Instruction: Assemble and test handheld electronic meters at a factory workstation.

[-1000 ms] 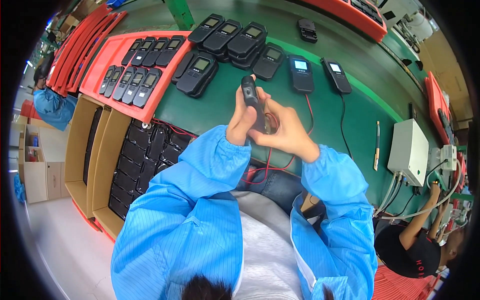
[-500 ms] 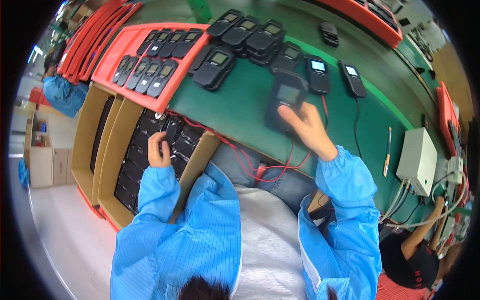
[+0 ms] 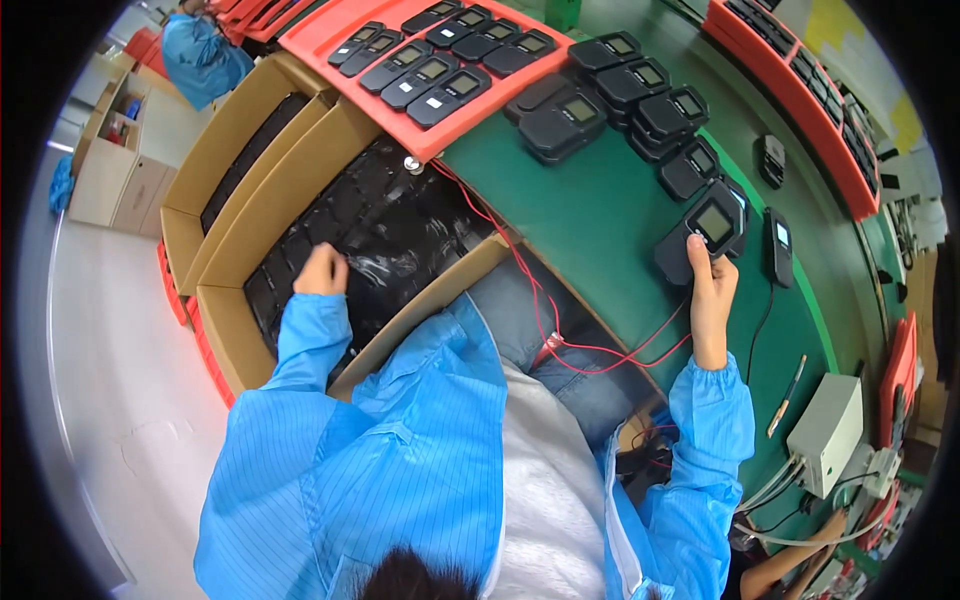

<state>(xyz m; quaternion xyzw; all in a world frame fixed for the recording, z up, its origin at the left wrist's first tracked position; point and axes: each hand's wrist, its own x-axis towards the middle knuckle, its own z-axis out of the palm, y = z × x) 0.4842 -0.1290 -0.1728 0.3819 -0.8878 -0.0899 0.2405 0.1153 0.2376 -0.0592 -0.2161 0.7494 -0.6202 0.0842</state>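
My right hand (image 3: 712, 290) grips a black handheld device with a small grey screen (image 3: 714, 222), thumb on its front, above the green mat. Behind it, partly hidden, is another device (image 3: 738, 195); to its right lies a device with a lit screen (image 3: 782, 236) and a black cable. My left hand (image 3: 322, 270) is curled closed over an open cardboard box (image 3: 225, 325) on my left. Crinkled, shiny black plastic film (image 3: 400, 230) spreads beside it, over rows of black items. What the closed fingers hold, if anything, is hidden.
A red tray (image 3: 400, 125) holds rows of similar devices; several more are stacked (image 3: 635, 85) on the green mat (image 3: 560, 215). Red wires (image 3: 535, 290) hang over the table edge by my lap. A grey-white box with cables (image 3: 825, 435) stands at right. Other people are nearby.
The right hand has carried the device rightward, toward the cabled ones. The left hand has closed, and dark film now covers much of the box's contents. My view has shifted.
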